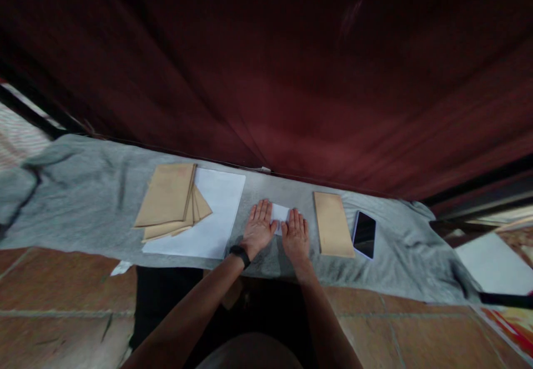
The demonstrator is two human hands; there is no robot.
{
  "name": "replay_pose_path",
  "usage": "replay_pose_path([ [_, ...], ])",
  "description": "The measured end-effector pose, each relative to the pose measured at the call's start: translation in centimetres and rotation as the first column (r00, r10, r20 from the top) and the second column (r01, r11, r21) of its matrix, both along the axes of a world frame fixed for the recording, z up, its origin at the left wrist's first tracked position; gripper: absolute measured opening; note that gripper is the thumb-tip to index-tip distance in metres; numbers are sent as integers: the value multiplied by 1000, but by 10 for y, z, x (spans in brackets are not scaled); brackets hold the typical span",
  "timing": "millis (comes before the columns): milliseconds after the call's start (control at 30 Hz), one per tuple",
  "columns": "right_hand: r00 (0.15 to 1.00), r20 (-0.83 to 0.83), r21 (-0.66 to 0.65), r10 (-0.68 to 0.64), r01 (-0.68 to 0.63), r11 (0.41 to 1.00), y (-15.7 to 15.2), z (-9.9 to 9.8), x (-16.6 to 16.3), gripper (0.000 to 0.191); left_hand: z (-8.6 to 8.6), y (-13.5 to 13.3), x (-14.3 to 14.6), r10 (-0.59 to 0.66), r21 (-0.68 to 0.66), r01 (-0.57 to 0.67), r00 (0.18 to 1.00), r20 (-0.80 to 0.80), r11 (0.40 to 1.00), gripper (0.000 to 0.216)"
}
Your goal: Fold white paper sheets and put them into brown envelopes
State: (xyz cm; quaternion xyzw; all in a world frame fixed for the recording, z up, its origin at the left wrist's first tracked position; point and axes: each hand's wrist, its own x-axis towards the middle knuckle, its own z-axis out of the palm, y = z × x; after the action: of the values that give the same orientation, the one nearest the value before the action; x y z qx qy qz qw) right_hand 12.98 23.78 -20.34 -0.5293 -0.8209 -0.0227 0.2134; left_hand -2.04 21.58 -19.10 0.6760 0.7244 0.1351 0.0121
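A small folded piece of white paper (280, 213) lies on the grey cloth between my two hands. My left hand (259, 227) rests flat on its left side, fingers stretched out, with a black band on the wrist. On its right side my right hand (296, 235) also lies flat, fingers extended. Both palms press down and hide the paper's edges. Just right of my right hand is a brown paper envelope (334, 224), lying flat.
On the left, several brown envelopes (169, 194) overlap large white sheets (220, 202). A phone (365, 234) lies right of the single envelope. Grey cloth (100, 191) covers the narrow bench, with a dark red panel (266, 91) behind it and floor tiles (62, 297) below.
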Motion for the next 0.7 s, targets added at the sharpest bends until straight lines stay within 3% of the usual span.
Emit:
replay_pose_path([
  [267,999,20,-16,-28,28,999,-1,1,9,56,-8,0,0,17,81,-17,1000,0,997,67],
  [600,997,27,-41,-66,67,997,-2,4,12,53,-2,-1,2,12,26,-12,1000,-1,1000,65],
  [700,1000,13,-45,-26,27,999,-2,7,6,51,0,-1,2,11,24,-11,1000,2,1000,65],
])
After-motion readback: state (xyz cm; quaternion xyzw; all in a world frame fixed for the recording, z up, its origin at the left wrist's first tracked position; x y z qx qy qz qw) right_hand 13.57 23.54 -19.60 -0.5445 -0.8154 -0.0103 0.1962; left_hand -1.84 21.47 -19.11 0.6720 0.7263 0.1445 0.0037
